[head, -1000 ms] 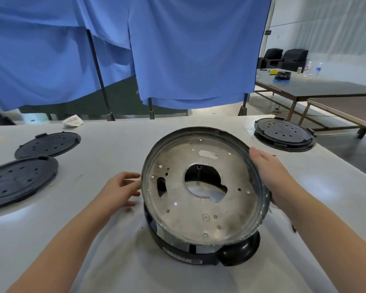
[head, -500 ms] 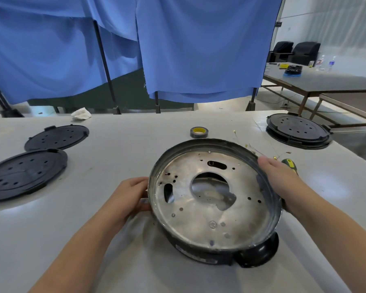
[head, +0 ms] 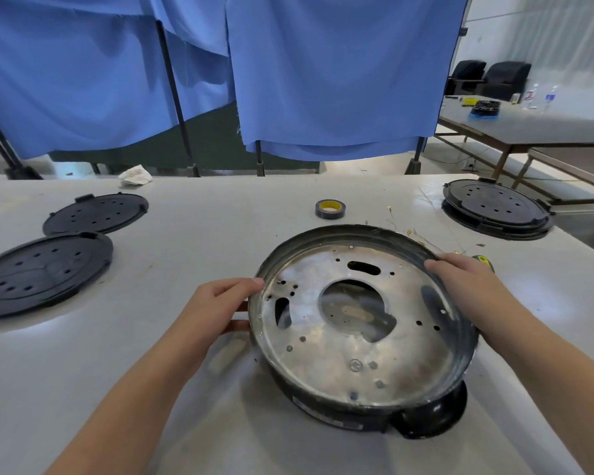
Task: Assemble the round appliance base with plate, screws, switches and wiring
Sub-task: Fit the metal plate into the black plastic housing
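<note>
Both hands, the left hand point(head: 216, 310) and right hand point(head: 460, 282), are gripping opposite rims of the metal plate point(head: 354, 337), seating it in the black base point(head: 422, 411) at the table's near middle (screws, switches, wiring apparently not yet fitted).

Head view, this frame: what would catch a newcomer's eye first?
The shiny metal plate sitting in the black round base at centre, with the left hand and right hand gripping its rim on either side. Next, the black perforated discs on the white table at left, and the blue curtains behind.
</note>
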